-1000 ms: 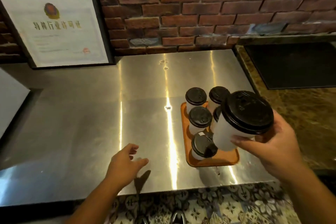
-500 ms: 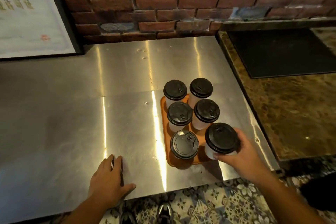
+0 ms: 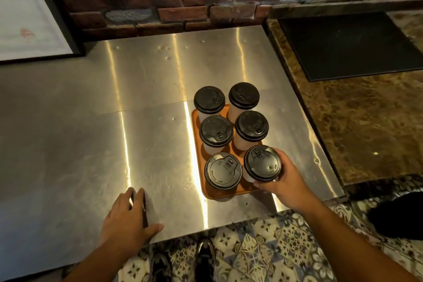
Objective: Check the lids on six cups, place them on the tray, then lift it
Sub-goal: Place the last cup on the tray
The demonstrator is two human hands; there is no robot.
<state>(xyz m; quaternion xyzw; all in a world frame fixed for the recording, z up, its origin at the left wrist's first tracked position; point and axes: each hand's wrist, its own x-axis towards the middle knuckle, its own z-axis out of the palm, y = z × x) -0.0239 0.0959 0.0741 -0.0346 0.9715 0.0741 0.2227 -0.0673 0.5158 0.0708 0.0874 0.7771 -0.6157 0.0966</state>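
Observation:
An orange tray (image 3: 196,144) lies on the steel counter, right of centre. Several white paper cups with black lids stand on it in two columns. My right hand (image 3: 286,178) grips the near-right cup (image 3: 262,162) from its right side, at the tray's near-right corner. The near-left cup (image 3: 223,170) stands beside it. My left hand (image 3: 128,215) rests flat on the counter near its front edge, fingers straight, holding nothing.
The steel counter (image 3: 91,144) stretches left of the tray. A brown marble counter (image 3: 366,121) with a black mat (image 3: 348,46) adjoins on the right. A brick wall runs behind, with a framed document (image 3: 29,11) at the left. Patterned floor tiles lie below the front edge.
My right hand brought the raised cup down onto the tray's near-right corner. My left hand settled flat on the counter. The camera view shifted left to right and closer.

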